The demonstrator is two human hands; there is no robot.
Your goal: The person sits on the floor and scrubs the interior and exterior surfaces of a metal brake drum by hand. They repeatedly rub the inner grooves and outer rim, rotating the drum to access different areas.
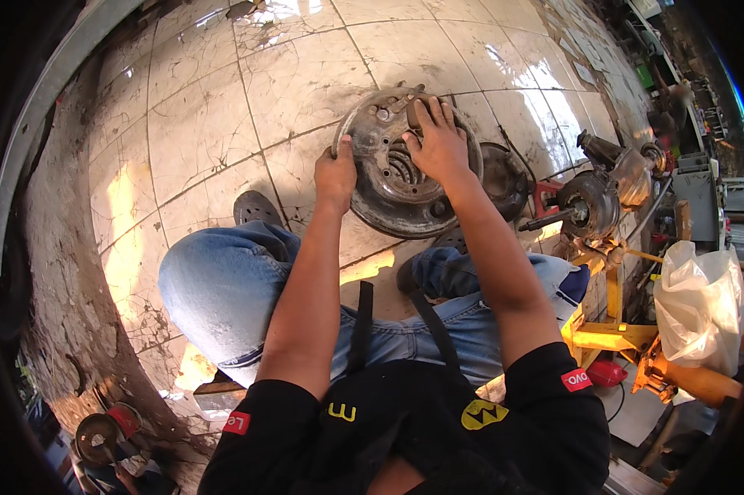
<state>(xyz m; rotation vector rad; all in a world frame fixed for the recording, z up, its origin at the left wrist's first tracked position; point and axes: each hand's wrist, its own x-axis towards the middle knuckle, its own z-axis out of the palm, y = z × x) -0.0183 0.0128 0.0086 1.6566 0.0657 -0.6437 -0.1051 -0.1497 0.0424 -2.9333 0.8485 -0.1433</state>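
A round, greasy metal brake backing plate (372, 169) lies on the floor in front of me, with bolt holes around a central opening. Through that opening shows a coil spring (405, 167). My left hand (336, 175) is closed on the plate's left rim, thumb on top. Toward the plate's far right, my right hand (439, 144) rests palm down with its fingers spread, against a small dark block (415, 117). What lies beneath the right palm is hidden. A second dark round metal part (505, 183) sits just right of the plate.
To the right, an axle assembly (590, 206) stands by a yellow metal stand (607, 330). A white plastic bag (700, 301) hangs near it, close to a grey metal box (696, 202). A red-rimmed round part (99, 433) is at the lower left. Cracked tiles (297, 82) cover the floor.
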